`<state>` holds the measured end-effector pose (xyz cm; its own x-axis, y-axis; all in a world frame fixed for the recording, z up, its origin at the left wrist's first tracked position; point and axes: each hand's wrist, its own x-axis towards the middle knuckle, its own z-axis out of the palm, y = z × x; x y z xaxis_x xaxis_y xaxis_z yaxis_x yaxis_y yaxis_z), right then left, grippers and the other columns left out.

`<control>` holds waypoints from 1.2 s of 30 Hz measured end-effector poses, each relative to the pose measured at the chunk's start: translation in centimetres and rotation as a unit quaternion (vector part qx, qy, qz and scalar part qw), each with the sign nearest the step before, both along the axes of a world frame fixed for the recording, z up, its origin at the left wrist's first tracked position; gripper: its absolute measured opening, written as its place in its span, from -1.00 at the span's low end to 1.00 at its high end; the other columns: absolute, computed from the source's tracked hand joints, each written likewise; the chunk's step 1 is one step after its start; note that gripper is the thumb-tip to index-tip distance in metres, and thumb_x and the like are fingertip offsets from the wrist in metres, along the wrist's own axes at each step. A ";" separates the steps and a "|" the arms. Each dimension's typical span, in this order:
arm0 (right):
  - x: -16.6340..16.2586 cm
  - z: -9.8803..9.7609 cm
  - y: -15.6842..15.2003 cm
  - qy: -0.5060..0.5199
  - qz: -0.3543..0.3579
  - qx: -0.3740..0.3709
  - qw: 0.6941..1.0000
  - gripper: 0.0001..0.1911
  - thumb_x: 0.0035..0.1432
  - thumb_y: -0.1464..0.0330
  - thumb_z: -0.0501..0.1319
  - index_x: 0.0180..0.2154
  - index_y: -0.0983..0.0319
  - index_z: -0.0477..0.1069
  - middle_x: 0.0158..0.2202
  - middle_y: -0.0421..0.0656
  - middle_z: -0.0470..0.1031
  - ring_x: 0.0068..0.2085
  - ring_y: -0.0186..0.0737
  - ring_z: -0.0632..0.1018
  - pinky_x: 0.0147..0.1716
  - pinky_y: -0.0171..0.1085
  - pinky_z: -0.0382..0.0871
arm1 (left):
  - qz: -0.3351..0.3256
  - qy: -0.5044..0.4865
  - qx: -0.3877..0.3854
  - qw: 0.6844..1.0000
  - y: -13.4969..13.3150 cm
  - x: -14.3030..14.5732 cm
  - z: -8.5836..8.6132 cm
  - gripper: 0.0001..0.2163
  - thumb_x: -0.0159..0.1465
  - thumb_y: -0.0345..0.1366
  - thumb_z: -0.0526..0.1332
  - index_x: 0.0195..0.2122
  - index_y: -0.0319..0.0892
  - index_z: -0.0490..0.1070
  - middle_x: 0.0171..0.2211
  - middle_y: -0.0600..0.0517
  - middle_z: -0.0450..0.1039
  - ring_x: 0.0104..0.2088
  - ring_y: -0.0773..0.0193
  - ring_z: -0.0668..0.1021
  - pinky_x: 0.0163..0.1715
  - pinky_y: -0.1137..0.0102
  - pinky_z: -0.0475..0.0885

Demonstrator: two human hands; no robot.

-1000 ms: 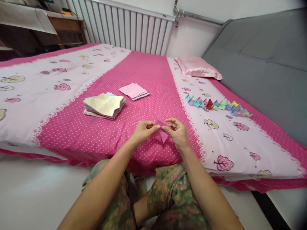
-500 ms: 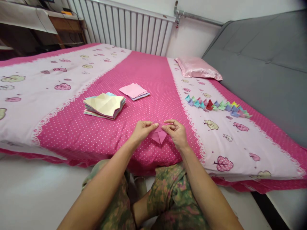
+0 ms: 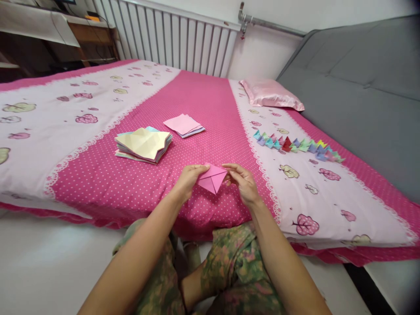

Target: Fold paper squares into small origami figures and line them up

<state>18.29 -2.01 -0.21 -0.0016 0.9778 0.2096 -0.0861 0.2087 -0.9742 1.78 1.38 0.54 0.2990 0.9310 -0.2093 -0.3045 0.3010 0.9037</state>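
Note:
A pink sheet of origami paper (image 3: 211, 179), folded into a small pointed shape with flaps meeting along a crease, is held just above the bed's front edge. My left hand (image 3: 189, 180) pinches its upper left corner, thumb on top. By the right corner is my right hand (image 3: 243, 181), its thumb and forefinger slightly apart and its other fingers curled; whether a fingertip brushes the paper is hard to see. One point of the folded paper faces down toward me.
A stack of creased paper (image 3: 142, 144) and a smaller pile of square sheets (image 3: 183, 125) lie beyond my left hand. Several small folded paper pieces (image 3: 287, 143) form rows at the right. Farther back are a pink pillow (image 3: 271, 94) and a grey headboard (image 3: 357, 78).
My left hand has drawn the pink paper slightly left and turned it, so more of its face shows. My right thumb has come off the paper's surface to its right corner.

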 end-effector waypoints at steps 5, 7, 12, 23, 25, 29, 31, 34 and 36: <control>-0.1 -0.5 0.1 -0.050 0.045 0.043 0.997 -0.71 0.00 0.39 0.20 -0.16 0.11 0.43 -0.30 -0.22 0.50 -0.34 -0.33 0.50 -0.39 -0.34 0.36 | 0.029 -0.010 -0.003 1.000 0.2 -0.2 -0.2 -0.82 -0.07 -0.26 0.33 -0.51 -0.29 0.48 -0.56 -0.01 0.46 -0.59 0.37 0.44 -0.56 0.49 0.29; -0.1 -0.7 0.1 -0.070 0.045 0.051 0.995 -0.73 -0.02 0.40 0.22 -0.20 0.13 0.46 -0.29 -0.20 0.51 -0.30 -0.30 0.50 -0.32 -0.30 0.38 | 0.025 -0.005 -0.002 1.000 0.1 -0.1 -0.2 -0.83 -0.07 -0.27 0.33 -0.53 -0.29 0.47 -0.59 0.01 0.45 -0.60 0.38 0.43 -0.58 0.49 0.28; -0.1 -0.6 0.1 -0.105 0.002 0.060 0.993 -0.83 -0.06 0.37 0.26 -0.31 0.16 0.50 -0.34 -0.18 0.52 -0.32 -0.26 0.50 -0.32 -0.27 0.38 | 0.005 0.008 -0.007 1.000 -0.2 0.0 0.1 -0.87 -0.07 -0.30 0.32 -0.58 -0.27 0.45 -0.61 0.01 0.45 -0.62 0.39 0.42 -0.59 0.49 0.26; -0.4 -0.4 0.0 -0.060 -0.033 0.020 0.997 -0.82 -0.10 0.26 0.31 -0.42 0.22 0.46 -0.49 -0.22 0.50 -0.47 -0.33 0.49 -0.42 -0.32 0.37 | -0.046 0.005 0.012 0.999 -0.3 -0.1 0.2 -0.84 -0.05 -0.28 0.31 -0.62 -0.27 0.44 -0.64 0.00 0.44 -0.65 0.41 0.38 -0.62 0.49 0.22; -0.6 -0.4 0.0 -0.039 -0.037 0.003 0.999 -0.79 -0.13 0.26 0.33 -0.45 0.23 0.42 -0.53 -0.24 0.47 -0.50 -0.35 0.48 -0.46 -0.34 0.37 | -0.059 0.005 0.015 0.998 -0.4 0.0 0.4 -0.83 -0.04 -0.26 0.30 -0.63 -0.27 0.43 -0.65 0.02 0.43 -0.65 0.42 0.37 -0.61 0.49 0.21; -0.8 -0.4 0.0 -0.002 -0.047 -0.020 0.999 -0.72 -0.20 0.27 0.37 -0.45 0.24 0.33 -0.55 -0.26 0.43 -0.51 -0.36 0.48 -0.50 -0.37 0.37 | -0.074 0.011 0.031 0.997 -0.5 0.1 0.4 -0.80 -0.04 -0.25 0.31 -0.67 -0.26 0.39 -0.69 0.07 0.37 -0.66 0.45 0.33 -0.61 0.49 0.16; -0.7 -0.4 0.0 0.016 -0.049 -0.025 0.998 -0.68 -0.22 0.29 0.38 -0.42 0.23 0.31 -0.53 -0.28 0.43 -0.50 -0.36 0.48 -0.50 -0.37 0.38 | -0.086 0.021 0.040 0.995 -0.6 0.1 0.3 -0.78 -0.03 -0.24 0.30 -0.67 -0.26 0.39 -0.70 0.08 0.35 -0.68 0.46 0.30 -0.63 0.49 0.12; -0.5 -0.5 0.0 0.025 -0.042 -0.025 0.998 -0.64 -0.20 0.30 0.37 -0.35 0.21 0.28 -0.55 -0.32 0.41 -0.54 -0.38 0.47 -0.52 -0.38 0.36 | -0.108 0.033 0.050 0.992 -0.7 0.1 0.4 -0.76 0.02 -0.20 0.26 -0.65 -0.26 0.39 -0.69 0.09 0.34 -0.68 0.47 0.28 -0.63 0.50 0.11; -0.4 -0.4 0.0 0.022 -0.039 -0.019 0.999 -0.65 -0.17 0.31 0.35 -0.31 0.21 0.28 -0.58 -0.34 0.39 -0.57 -0.41 0.45 -0.55 -0.41 0.32 | -0.111 0.038 0.061 0.991 -0.8 0.1 0.7 -0.77 0.02 -0.22 0.26 -0.66 -0.25 0.37 -0.70 0.12 0.30 -0.68 0.49 0.25 -0.64 0.51 0.09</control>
<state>17.85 -2.05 -0.66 0.0829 0.9817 0.1712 -0.1133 0.1799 -0.9771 1.91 0.59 1.20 0.4878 0.8635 -0.1280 -0.1733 0.2396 0.9553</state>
